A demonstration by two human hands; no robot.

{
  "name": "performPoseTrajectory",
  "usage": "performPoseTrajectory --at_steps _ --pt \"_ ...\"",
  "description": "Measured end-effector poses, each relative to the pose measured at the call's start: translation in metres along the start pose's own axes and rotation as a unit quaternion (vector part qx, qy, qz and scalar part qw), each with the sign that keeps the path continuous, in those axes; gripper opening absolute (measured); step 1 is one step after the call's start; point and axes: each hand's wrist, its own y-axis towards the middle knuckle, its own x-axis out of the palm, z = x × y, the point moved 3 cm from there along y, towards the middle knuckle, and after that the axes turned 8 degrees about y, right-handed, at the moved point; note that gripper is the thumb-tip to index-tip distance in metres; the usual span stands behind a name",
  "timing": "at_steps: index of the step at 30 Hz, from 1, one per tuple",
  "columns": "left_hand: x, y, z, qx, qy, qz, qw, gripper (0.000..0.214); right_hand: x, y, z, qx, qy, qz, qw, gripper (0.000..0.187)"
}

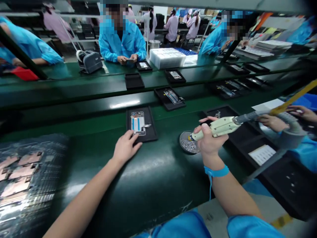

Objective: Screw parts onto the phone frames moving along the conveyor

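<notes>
A black tray [151, 127] lies on the bench before me, holding an opened phone housing [138, 123] with a white-and-blue battery area. My left hand [125, 144] rests at the tray's near left corner, fingers stretched out over its edge and the lower end of the housing. My right hand [210, 140] is wrapped round a pale green electric screwdriver [220, 127]. The screwdriver points down-left, its yellow tip [190, 137] at a round dish of small screws [185, 142]. Whether the bit touches the screws, I cannot tell. A blue wrist strap [217, 171] circles my right wrist.
At left lies a clear plastic tray [27, 175] with copper-coloured parts. Black trays with phone housings [172, 96] stand farther back. To the right are a compartmented black tray [239, 140] and a co-worker's hands [274, 122]. Another co-worker [122, 39] sits across the bench.
</notes>
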Motion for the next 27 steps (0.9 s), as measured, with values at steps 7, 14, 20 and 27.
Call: performPoseTrajectory --at_steps 7,14,20,27 --pt "-0.009 0.063 -0.061 -0.085 0.061 0.059 0.993 0.039 -0.016 -0.003 0.009 0.028 -0.021 -0.006 0.999 0.024" --pt "0.033 0.139 0.047 0.011 0.027 -0.005 1.0 0.038 -0.017 -0.013 0.005 0.054 -0.044 -0.059 0.996 0.026" --pt "0.074 0.22 0.113 -0.05 -0.018 -0.015 0.999 0.045 -0.018 -0.017 0.007 0.02 -0.066 -0.09 0.994 0.025" --pt "0.064 0.209 0.098 -0.095 -0.084 0.037 0.991 0.02 -0.017 -0.014 -0.003 -0.005 -0.069 -0.087 0.994 0.022"
